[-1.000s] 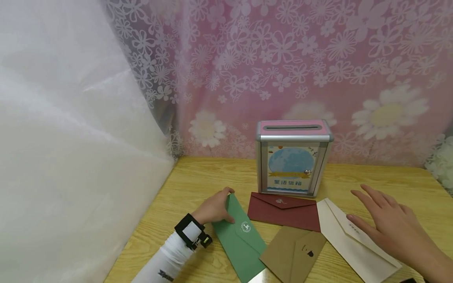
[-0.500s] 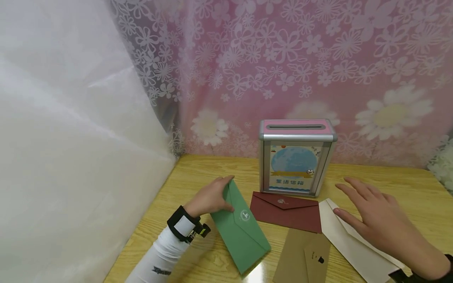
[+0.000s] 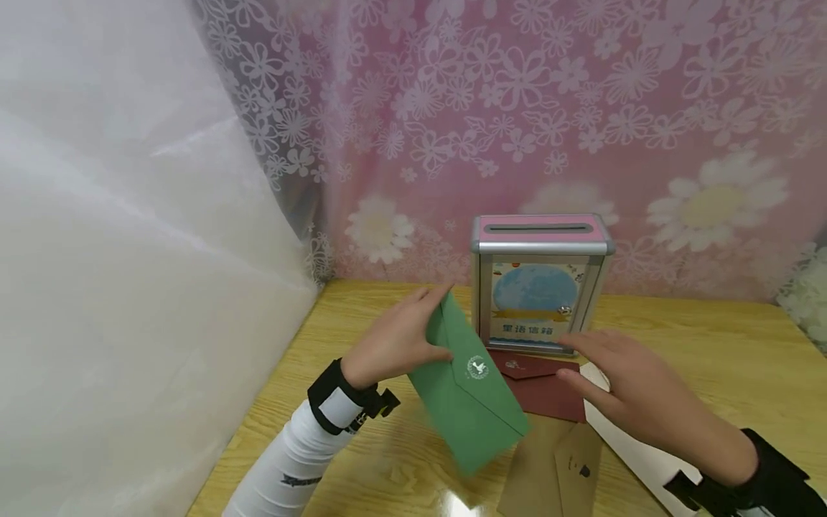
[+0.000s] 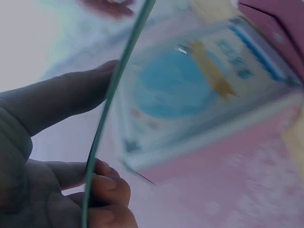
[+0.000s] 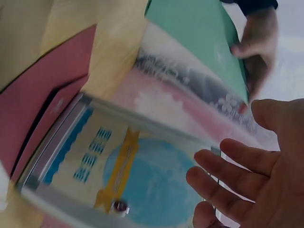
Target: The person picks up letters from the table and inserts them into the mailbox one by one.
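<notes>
My left hand (image 3: 402,336) pinches a green envelope (image 3: 474,409) by its upper left edge, thumb on the flap side and fingers behind. The envelope is raised off the table and tilted, a white round emblem on its flap. The left wrist view shows the same green envelope (image 4: 110,90) edge-on between thumb and curled fingers. My right hand (image 3: 636,391) hovers with fingers spread and nothing in it, over a dark red envelope (image 3: 545,395) and a cream envelope (image 3: 636,459) that it partly hides. A brown envelope (image 3: 549,467) lies at the near side.
A silver-framed letter box (image 3: 539,287) with a pink top and a slot (image 3: 539,228) stands upright behind the red envelope. The wooden table (image 3: 362,309) ends at a pink floral curtain (image 3: 452,143). White sheeting (image 3: 129,251) hangs at left, white flowers (image 3: 807,294) at right.
My left hand has lifted the green envelope off the table and carried it up and to the right. My right hand has moved left, toward the front of the letter box.
</notes>
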Demonstrator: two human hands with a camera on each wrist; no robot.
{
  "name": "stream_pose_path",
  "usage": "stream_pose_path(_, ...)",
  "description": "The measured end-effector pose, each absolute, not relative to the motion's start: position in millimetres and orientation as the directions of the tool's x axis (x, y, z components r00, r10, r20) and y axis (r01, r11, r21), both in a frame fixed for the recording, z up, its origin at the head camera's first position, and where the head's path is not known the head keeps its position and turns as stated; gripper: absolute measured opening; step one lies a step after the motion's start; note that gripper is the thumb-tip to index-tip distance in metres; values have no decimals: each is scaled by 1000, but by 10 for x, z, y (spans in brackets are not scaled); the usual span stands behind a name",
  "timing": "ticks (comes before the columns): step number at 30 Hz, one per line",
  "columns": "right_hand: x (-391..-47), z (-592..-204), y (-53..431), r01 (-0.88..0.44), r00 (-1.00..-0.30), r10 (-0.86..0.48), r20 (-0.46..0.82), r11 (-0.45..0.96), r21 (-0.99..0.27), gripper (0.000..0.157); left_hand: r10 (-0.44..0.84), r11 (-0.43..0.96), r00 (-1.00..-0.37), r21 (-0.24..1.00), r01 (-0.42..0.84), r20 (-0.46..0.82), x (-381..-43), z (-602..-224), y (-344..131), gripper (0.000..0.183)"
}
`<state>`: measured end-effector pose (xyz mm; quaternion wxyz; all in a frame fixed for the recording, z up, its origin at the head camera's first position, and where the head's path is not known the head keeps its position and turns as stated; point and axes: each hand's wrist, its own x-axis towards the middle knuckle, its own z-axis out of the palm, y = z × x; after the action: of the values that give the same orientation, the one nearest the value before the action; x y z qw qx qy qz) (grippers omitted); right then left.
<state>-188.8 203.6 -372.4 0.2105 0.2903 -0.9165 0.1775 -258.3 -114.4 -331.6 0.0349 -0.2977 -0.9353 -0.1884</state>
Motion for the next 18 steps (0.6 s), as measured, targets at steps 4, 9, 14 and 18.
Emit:
stream_pose_path(4, -1971, -3676, 1840, -639, -749, -517, 414, 728, -248, 47, 622, 696, -740, 252, 672, 255, -2465, -3072, -915, 102)
stream_pose_path(9, -2002, -3660, 1741, -634, -773, -539, 334, 653, -414, 33, 699, 625, -636, 154, 765, 327, -2423, -2908, -722, 101)
stream_pose_path(14, -2021, -3631, 1763, -623, -775, -539, 331, 565, -540, 6, 733, 586, -545, 27, 809, 408, -2490, -2877, -613, 98)
stream_pose_path(18, -2075, -3579, 1815, -634, -772, -507, 383, 580, -511, 10, 719, 589, -493, -52, 807, 490, -2561, -2858, -561, 91)
